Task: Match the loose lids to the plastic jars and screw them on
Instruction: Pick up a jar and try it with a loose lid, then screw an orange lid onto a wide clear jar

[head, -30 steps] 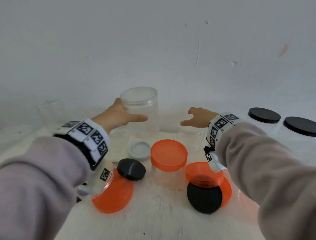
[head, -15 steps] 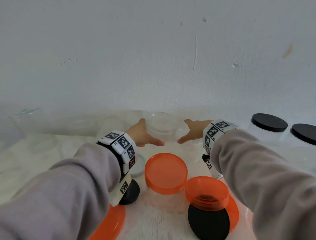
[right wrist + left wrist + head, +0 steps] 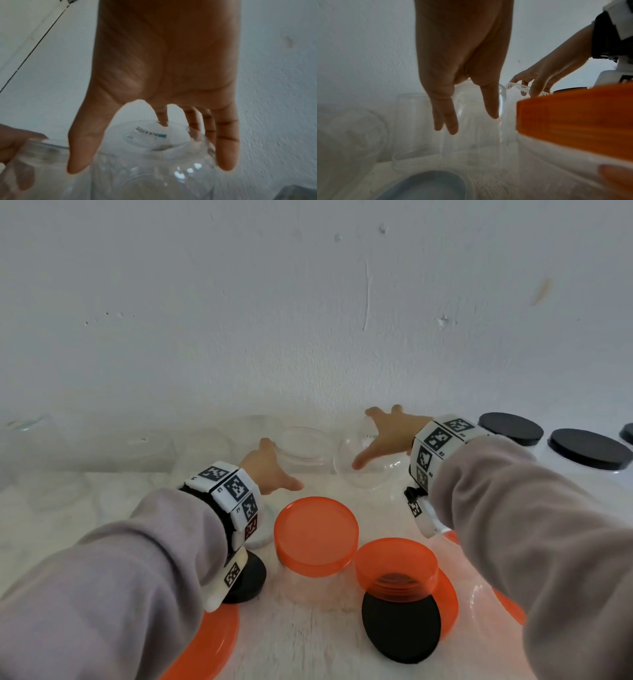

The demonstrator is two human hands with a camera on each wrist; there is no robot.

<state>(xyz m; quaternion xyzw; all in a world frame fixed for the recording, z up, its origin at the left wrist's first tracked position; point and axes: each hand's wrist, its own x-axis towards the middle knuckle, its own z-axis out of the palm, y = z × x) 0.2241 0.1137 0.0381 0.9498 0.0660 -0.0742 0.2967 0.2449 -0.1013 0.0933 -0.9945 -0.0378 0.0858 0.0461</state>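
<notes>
A clear plastic jar (image 3: 371,460) sits directly under the right hand (image 3: 388,436), whose fingers spread over its open rim. Another clear jar (image 3: 301,446) stands against the left hand (image 3: 270,467), fingers loosely extended. Both look light, smooth and slippery; grasp around the walls.

Right hand (image 3: 164,70) fingers spread over clear jar (image 3: 154,162), apparently touching.

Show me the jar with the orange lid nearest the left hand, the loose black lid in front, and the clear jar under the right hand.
orange-lidded jar (image 3: 315,529): head view, top of its lid.
loose black lid (image 3: 400,628): head view, middle of its flat face.
clear jar (image 3: 154,162): right wrist view, shoulder below the mouth.
</notes>
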